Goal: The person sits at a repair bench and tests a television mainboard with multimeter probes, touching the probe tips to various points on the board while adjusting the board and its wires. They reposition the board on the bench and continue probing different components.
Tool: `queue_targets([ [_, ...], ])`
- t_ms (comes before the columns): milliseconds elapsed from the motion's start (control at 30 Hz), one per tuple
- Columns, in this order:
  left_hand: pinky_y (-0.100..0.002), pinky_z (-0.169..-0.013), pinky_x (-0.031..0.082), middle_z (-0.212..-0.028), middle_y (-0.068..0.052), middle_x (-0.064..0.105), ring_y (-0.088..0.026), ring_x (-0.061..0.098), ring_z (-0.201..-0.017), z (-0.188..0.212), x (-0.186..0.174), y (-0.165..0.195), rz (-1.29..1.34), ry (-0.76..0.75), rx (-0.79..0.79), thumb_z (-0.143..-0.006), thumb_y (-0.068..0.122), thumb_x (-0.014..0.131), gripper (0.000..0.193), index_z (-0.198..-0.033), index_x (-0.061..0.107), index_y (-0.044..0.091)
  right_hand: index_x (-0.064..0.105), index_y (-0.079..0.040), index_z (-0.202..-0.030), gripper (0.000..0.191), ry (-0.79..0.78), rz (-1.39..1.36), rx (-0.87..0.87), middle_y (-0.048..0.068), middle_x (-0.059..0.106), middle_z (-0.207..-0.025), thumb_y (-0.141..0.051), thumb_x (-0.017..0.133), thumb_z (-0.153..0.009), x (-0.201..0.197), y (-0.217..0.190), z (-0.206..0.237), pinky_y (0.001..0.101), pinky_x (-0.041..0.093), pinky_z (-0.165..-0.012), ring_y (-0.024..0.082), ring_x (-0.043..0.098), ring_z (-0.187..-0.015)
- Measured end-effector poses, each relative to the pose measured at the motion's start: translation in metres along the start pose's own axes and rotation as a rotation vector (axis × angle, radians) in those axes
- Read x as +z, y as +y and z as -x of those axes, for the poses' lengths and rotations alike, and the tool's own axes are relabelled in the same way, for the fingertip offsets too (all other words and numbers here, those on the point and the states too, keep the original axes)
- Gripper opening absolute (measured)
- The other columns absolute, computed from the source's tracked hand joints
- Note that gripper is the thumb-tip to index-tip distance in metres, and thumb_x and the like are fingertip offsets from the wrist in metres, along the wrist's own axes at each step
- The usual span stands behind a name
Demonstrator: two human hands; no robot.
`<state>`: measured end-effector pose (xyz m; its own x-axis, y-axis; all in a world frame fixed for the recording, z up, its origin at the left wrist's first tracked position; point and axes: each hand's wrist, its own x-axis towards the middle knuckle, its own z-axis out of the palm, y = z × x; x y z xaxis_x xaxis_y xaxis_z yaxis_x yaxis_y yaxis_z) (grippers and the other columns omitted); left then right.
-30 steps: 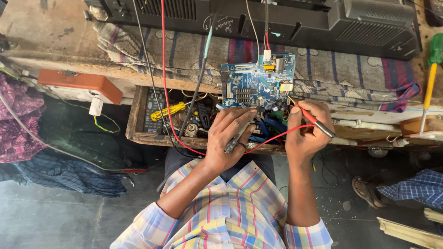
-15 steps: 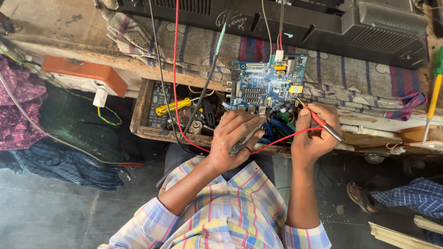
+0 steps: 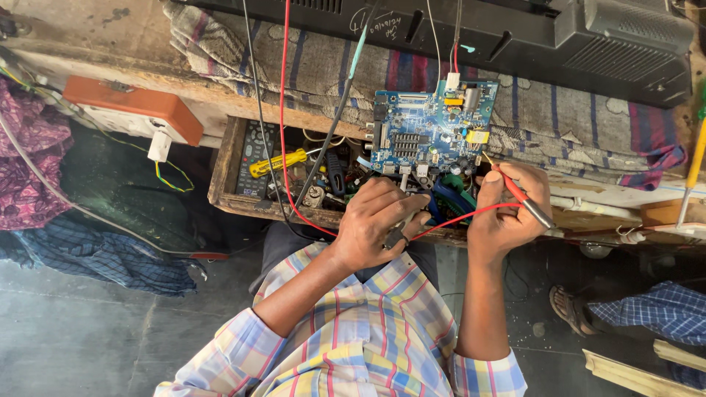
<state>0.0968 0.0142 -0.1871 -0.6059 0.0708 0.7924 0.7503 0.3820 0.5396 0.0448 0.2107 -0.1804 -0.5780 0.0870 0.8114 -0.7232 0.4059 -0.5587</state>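
Circuit board (image 3: 434,132), blue and crowded with small parts, lies at the front edge of the striped cloth (image 3: 559,110) on our bench, just above an open wooden drawer (image 3: 220,169). Going from the left, we see an orange-topped socket box (image 3: 132,110) on the bench edge with a white plug (image 3: 159,145) hanging under it. In the drawer lie a dark remote control (image 3: 251,158), a yellow-handled screwdriver (image 3: 277,163) and a jumble of tools. A red wire (image 3: 282,132) and a black wire (image 3: 257,132) run down across the drawer. Our left hand (image 3: 379,224) sits just below the board, fingers curled narrow around a dark probe (image 3: 396,237), with fingertips near the board's lower edge. Our right hand (image 3: 509,209) is beside the board's lower right corner, fingers pinched tight on a red probe (image 3: 523,200) whose tip slants toward the board. Behind the board stands a black housing (image 3: 603,44). Farther right, a yellow-handled tool (image 3: 695,162) hangs at the edge, and another person's sandalled foot (image 3: 573,309) rests on the floor.
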Motion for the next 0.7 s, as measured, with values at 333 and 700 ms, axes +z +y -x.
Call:
queue_targets([
  [333,-0.038,-0.081,0.052,-0.097,-0.006,0.072,-0.024,0.065,-0.086,0.004,-0.003,-0.005,0.001,0.108,0.038,-0.091,-0.003,0.075,0.030,-0.119,0.069,0.005,0.060,0.006,-0.135,0.029,0.082,0.009,0.111,0.018,0.073,-0.112,-0.017,0.059,-0.117,0.000,-0.005,0.000,0.0277,0.058,-0.071,0.014,0.067,-0.083],
  [700,-0.049,-0.109,0.044,-0.147,-0.014,0.058,-0.038,0.055,-0.135,-0.031,-0.057,-0.016,-0.304,-0.164,-0.004,-0.092,0.015,0.079,0.049,-0.134,0.056,0.004,0.061,0.003,-0.125,0.026,0.036,-0.118,0.317,0.016,0.072,-0.102,-0.021,0.061,-0.115,-0.003,0.004,-0.001,0.0278,0.060,-0.068,0.017,0.071,-0.081],
])
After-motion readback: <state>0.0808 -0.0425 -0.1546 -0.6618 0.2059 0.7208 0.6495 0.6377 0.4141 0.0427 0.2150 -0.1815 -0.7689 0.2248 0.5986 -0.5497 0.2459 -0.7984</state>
